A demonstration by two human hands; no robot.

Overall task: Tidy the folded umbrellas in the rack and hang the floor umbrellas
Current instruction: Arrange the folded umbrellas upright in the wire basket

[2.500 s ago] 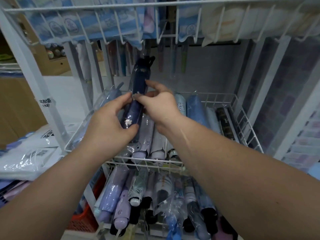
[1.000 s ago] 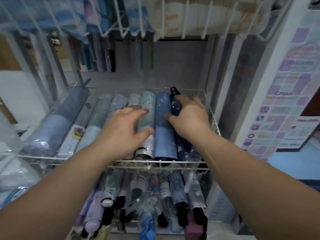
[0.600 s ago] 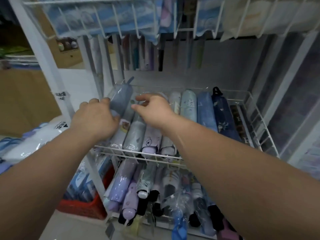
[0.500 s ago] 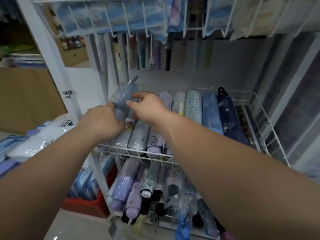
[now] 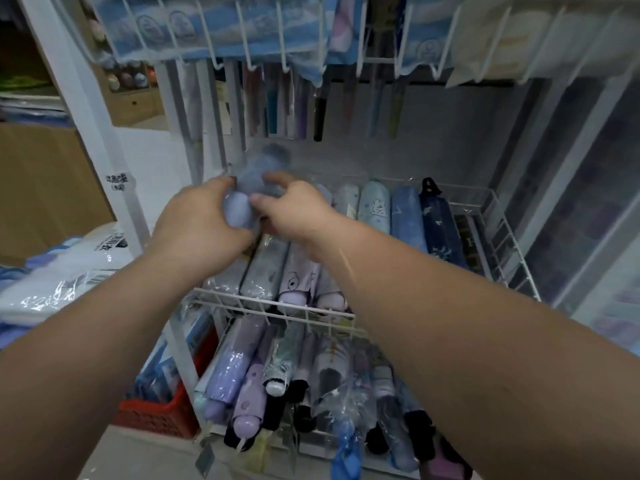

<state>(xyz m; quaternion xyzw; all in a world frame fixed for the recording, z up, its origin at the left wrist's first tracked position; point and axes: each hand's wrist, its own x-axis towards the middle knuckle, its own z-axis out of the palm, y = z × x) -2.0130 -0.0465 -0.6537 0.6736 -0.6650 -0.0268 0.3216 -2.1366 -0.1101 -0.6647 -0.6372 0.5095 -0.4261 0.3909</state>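
One umbrella [image 5: 242, 206] is gripped by both the left hand [image 5: 204, 226] and the right hand [image 5: 298, 213], above the basket's [image 5: 502, 237] left end. A row [image 5: 407, 220] of about nine more is laid across it, packed close up to the right edge.

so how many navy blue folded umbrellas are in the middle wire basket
1: the navy blue folded umbrella lies near the right end of the white wire basket, beside a mid-blue folded umbrella. The right forearm may hide more.
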